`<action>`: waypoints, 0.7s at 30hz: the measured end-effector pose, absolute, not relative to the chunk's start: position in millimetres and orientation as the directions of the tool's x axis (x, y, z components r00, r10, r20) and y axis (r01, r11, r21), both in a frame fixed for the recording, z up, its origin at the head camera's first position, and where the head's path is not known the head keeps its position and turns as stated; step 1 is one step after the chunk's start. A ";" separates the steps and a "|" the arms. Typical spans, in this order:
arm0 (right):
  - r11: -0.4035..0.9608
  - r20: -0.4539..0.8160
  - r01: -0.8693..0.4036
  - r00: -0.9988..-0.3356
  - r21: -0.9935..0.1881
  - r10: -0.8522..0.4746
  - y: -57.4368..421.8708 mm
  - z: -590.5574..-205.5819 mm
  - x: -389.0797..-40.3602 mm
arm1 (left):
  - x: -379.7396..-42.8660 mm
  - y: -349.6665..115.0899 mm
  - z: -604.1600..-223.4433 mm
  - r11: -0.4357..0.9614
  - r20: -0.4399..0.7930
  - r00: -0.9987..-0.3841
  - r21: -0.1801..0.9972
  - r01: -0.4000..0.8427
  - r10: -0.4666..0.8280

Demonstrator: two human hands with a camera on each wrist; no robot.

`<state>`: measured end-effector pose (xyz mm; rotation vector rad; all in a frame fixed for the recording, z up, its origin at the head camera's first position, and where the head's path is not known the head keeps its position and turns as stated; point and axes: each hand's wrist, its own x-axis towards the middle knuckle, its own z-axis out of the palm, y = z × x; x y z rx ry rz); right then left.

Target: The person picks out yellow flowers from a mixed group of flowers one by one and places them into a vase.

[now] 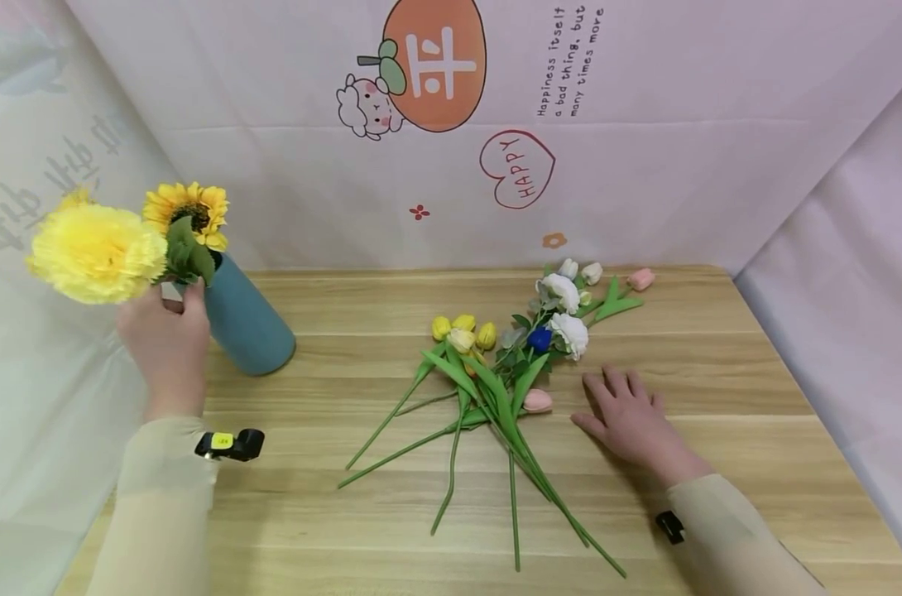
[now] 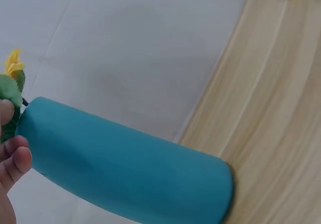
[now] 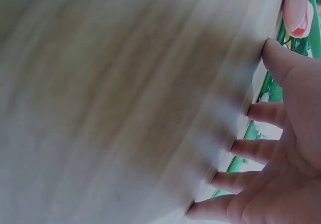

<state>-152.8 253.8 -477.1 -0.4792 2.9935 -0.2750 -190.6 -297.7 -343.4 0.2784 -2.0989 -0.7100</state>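
At the left stands a blue-green vase (image 1: pixel 247 323), also large in the left wrist view (image 2: pixel 130 163). A sunflower (image 1: pixel 189 213) and a big ruffled yellow flower (image 1: pixel 97 252) rise at its mouth. My left hand (image 1: pixel 170 335) is at the mouth, its fingers curled around the green leaves (image 2: pixel 9 91) and a flower stem; which flower's stem is hidden. My right hand (image 1: pixel 633 418) rests on the table with fingers spread, fingertips touching the wood and holding nothing. Left of it lies a pink tulip (image 1: pixel 538 401), also seen in the right wrist view (image 3: pixel 298 15).
Loose artificial flowers lie mid-table: yellow tulips (image 1: pixel 486 335), white blooms (image 1: pixel 568 334), a blue bud (image 1: pixel 539 338) and another pink tulip (image 1: pixel 640 279). Their green stems (image 1: pixel 514 513) point toward the front. A printed cloth (image 1: pixel 309 199) hangs behind the wooden table (image 1: pixel 332 372).
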 end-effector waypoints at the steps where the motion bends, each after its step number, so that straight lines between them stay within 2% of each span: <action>1: 0.934 -0.071 -0.299 -0.946 -0.198 -0.318 253.8 -476.9 -153.1 | -189.0 -296.0 -345.3 0.800 0.652 -0.601 0.599 0.035 -0.462; 6: 0.930 -0.074 -0.303 -0.943 -0.208 -0.324 251.4 -472.1 -152.4 | -176.4 -280.0 -361.4 0.714 0.546 -0.635 0.700 -0.011 -0.546; 10: 0.915 -0.057 -0.347 -0.929 -0.208 -0.365 244.9 -467.7 -149.8 | -168.4 -261.8 -381.6 0.700 0.531 -0.672 0.714 0.025 -0.517; 13: 0.906 -0.054 -0.372 -0.919 -0.203 -0.390 239.9 -465.8 -148.0 | -167.3 -249.8 -398.1 0.766 0.560 -0.732 0.638 0.081 -0.389; 16: 0.907 -0.061 -0.373 -0.918 -0.197 -0.391 237.5 -464.3 -146.5 | -168.0 -237.1 -411.6 0.842 0.547 -0.813 0.520 0.144 -0.199; 21: 0.907 -0.068 -0.375 -0.917 -0.193 -0.393 237.3 -465.7 -145.9 | -168.5 -209.9 -428.2 0.887 0.347 -0.938 0.426 0.180 0.024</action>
